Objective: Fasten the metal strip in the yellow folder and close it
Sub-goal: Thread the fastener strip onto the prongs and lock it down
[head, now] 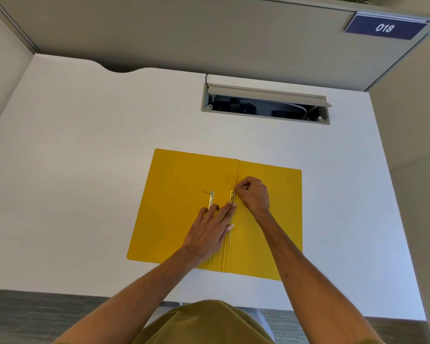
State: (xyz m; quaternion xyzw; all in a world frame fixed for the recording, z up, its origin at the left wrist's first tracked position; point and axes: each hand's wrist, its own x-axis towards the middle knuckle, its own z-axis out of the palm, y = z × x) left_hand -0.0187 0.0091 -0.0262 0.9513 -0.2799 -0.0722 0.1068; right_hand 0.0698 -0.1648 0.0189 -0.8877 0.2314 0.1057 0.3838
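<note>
Folder work sits mid-desk: we have the yellow folder [179,194] lying open and flat on the white desk [85,145]. Our left hand [209,229] lies spread, fingers flat by the spine, beside a loose metal bar [211,198]. Our right hand [253,194] is curled, pinching the metal strip [232,198] at the fold.

we see a white desk [90,184] with a curved notch in its far edge and an open cable hatch [265,103] set into it; a yellow folder [179,194] lies open, flat on it near us.
</note>
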